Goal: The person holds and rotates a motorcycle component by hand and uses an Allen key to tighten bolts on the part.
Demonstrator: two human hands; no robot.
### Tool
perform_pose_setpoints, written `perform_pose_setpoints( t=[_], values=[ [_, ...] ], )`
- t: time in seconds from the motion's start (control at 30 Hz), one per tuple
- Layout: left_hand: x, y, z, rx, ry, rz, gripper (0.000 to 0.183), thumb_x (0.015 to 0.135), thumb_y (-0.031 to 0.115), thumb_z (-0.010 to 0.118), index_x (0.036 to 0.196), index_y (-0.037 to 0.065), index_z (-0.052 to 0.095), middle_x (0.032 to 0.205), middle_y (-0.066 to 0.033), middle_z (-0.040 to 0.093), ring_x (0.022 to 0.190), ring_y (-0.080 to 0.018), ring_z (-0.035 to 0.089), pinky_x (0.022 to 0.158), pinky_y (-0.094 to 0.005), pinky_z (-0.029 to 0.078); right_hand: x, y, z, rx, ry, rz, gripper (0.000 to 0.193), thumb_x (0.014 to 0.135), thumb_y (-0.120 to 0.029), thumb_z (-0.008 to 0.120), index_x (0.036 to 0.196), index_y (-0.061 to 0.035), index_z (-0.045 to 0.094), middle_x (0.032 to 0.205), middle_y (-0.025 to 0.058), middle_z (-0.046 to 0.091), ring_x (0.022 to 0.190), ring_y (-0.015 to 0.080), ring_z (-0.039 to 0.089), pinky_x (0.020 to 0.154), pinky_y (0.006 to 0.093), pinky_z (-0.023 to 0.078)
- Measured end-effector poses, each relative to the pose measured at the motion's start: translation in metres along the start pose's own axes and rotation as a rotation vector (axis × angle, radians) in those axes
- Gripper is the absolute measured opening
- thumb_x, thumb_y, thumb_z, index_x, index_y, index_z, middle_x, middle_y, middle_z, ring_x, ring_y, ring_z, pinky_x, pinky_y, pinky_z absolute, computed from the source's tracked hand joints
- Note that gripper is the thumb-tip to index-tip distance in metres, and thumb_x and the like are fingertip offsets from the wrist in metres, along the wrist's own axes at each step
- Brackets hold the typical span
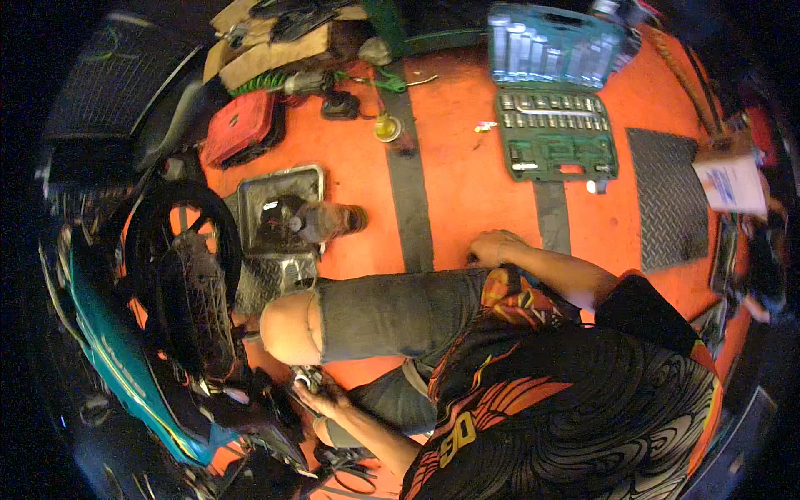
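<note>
My left hand (327, 401) is closed around a small dark and silvery metal part (305, 380) with a round bright end, beside my bent knee. Its finer shape is too small to make out. Close by on the left is a motorcycle with a teal body panel (112, 367) and a black wheel (225, 225). My right hand (497, 247) hangs low over the orange floor beside my thigh, fingers curled in. Whatever those fingers may hold is hidden.
A black tray (243, 218) with a dark bottle (329, 222) lies ahead of my knee. Beyond are a red case (243, 127), a cardboard box (271, 58) and a green coiled hose (257, 82). An open green socket set (557, 137) and a ridged metal plate (669, 200) lie right.
</note>
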State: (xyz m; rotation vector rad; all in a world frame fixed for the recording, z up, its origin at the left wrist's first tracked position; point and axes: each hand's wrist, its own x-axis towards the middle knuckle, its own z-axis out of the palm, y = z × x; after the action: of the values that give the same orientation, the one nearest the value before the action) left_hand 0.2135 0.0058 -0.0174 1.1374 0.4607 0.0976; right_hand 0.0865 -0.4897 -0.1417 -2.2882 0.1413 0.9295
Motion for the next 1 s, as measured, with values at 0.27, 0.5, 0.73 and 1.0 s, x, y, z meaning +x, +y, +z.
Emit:
perform_pose_setpoints(
  t=[0.27, 0.5, 0.73, 1.0],
  values=[
    [-0.046, 0.009, -0.004, 0.086, 0.302, 0.246, 0.056, 0.089, 0.027, 0.067, 0.139, 0.016, 0.044, 0.138, -0.0128, 0.047, 0.119, -0.031, 0.052, 0.091, -0.045, 0.052, 0.043, -0.022, -0.006, 0.032, 0.243, 0.167, 0.047, 0.087, -0.053, 0.057, 0.087, -0.0067, 0.068, 0.086, 0.0143, 0.07, 0.086, 0.0336, 0.068, 0.076, 0.0468, 0.053],
    [-0.082, 0.003, 0.028, 0.085, 0.477, 0.243, 0.058, 0.087, 0.035, 0.068, 0.137, 0.019, 0.044, 0.133, -0.0082, 0.051, 0.111, -0.0278, 0.056, 0.083, -0.0386, 0.053, 0.085, -0.01, -0.007, 0.064, 0.141, 0.188, 0.05, 0.083, -0.061, 0.058, 0.094, -0.0135, 0.071, 0.086, 0.0096, 0.071, 0.084, 0.0292, 0.069, 0.073, 0.0408, 0.053],
    [-0.128, 0.009, 0.008, 0.051, 0.809, 0.366, 0.068, 0.089, 0.035, 0.066, 0.147, 0.017, 0.034, 0.125, -0.0152, 0.055, 0.096, -0.0308, 0.065, 0.076, -0.0375, 0.057, 0.13, 0.059, 0.026, 0.073, 0.03, 0.059, 0.053, 0.088, -0.054, 0.059, 0.099, -0.003, 0.069, 0.087, 0.015, 0.072, 0.078, 0.0293, 0.069, 0.07, 0.0417, 0.053],
    [-0.141, 0.012, 0.0, 0.091, 0.976, 0.551, 0.079, 0.085, 0.037, 0.069, 0.148, 0.01, 0.028, 0.122, -0.0173, 0.054, 0.096, -0.0319, 0.064, 0.081, -0.0436, 0.056, 0.235, 0.068, 0.032, 0.181, -0.096, 0.119, 0.031, 0.092, -0.03, 0.061, 0.094, 0.0005, 0.066, 0.08, 0.0109, 0.066, 0.072, 0.0158, 0.062, 0.065, 0.0331, 0.05]
  ],
)
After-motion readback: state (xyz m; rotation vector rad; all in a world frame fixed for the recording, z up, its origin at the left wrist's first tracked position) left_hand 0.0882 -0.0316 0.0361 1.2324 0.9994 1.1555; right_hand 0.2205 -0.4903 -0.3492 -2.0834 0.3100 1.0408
